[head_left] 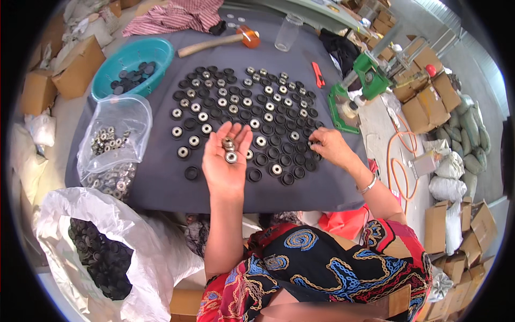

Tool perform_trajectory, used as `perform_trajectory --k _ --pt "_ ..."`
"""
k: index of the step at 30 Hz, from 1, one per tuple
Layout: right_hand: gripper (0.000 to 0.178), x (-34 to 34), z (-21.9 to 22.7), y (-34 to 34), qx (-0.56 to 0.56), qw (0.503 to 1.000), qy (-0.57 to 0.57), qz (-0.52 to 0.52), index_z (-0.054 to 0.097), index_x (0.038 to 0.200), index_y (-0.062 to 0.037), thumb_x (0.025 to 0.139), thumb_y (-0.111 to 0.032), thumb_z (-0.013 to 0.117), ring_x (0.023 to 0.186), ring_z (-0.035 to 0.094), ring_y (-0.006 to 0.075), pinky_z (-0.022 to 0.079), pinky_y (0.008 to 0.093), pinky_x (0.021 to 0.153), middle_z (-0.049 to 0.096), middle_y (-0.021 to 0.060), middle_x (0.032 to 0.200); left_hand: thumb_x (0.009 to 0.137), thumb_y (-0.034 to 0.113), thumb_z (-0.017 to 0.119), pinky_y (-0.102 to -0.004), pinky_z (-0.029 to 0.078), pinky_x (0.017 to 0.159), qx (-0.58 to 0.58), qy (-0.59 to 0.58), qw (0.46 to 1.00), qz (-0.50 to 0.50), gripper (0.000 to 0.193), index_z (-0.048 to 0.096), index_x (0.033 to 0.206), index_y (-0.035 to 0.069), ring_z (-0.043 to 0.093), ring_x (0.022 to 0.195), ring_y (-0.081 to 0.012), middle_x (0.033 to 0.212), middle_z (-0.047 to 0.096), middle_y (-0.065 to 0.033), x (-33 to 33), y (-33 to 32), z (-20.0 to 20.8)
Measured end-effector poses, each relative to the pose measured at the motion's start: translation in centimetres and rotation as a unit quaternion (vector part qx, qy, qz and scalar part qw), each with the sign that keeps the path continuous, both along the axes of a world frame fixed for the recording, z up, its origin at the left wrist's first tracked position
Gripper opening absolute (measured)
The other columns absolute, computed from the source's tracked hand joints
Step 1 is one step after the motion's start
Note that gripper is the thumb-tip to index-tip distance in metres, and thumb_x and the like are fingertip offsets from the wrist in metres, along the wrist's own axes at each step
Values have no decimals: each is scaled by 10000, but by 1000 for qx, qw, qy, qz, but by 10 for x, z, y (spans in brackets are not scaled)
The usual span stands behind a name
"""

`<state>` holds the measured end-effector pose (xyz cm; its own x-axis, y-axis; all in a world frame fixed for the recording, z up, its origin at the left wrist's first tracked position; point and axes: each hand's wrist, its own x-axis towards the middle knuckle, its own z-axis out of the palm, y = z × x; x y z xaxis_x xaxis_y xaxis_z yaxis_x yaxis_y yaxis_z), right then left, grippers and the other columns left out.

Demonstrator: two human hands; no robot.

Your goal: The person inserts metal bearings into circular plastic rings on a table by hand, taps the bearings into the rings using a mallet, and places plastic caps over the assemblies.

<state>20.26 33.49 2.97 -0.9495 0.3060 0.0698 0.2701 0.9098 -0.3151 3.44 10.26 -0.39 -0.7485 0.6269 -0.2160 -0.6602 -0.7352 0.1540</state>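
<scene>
Cardboard boxes [80, 67] crowd the floor around a bench [161, 177] covered in dark grey cloth. Black rings [261, 160] spread across its middle, many with a shiny metal bearing [183, 152] on or in them. The left hand [224, 170] is palm up over the near side of the spread, fingers extended and unclosed, a few loose bearings [231, 156] resting on it. The right hand [330, 146] reaches to the right edge, its fingers bent down by the rings — whether they are closed on one, I cannot tell. A teal basin [167, 53] and a clear bag [126, 110] stand at left; a hammer [214, 44] lies at the far side, a green press [343, 102] at right.
</scene>
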Motion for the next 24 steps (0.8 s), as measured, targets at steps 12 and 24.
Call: perform_trajectory --k 12,24 --pt "259 -72 40 -124 -16 953 155 259 626 1043 -64 788 -71 673 776 598 295 507 383 671 559 107 860 1023 336 320 -481 436 1011 6 14 999 -43 469 534 1158 -60 534 1141 -393 1154 569 -202 16 6 -1" --pt "258 -100 28 -129 -110 951 64 282 639 1049 -49 796 -84 673 828 581 284 478 379 741 569 98 871 1014 340 326 -451 432 1002 3 -3 1000 -21 462 543 1127 -52 537 1101 -342 1090 566 -178 8 -8 9"
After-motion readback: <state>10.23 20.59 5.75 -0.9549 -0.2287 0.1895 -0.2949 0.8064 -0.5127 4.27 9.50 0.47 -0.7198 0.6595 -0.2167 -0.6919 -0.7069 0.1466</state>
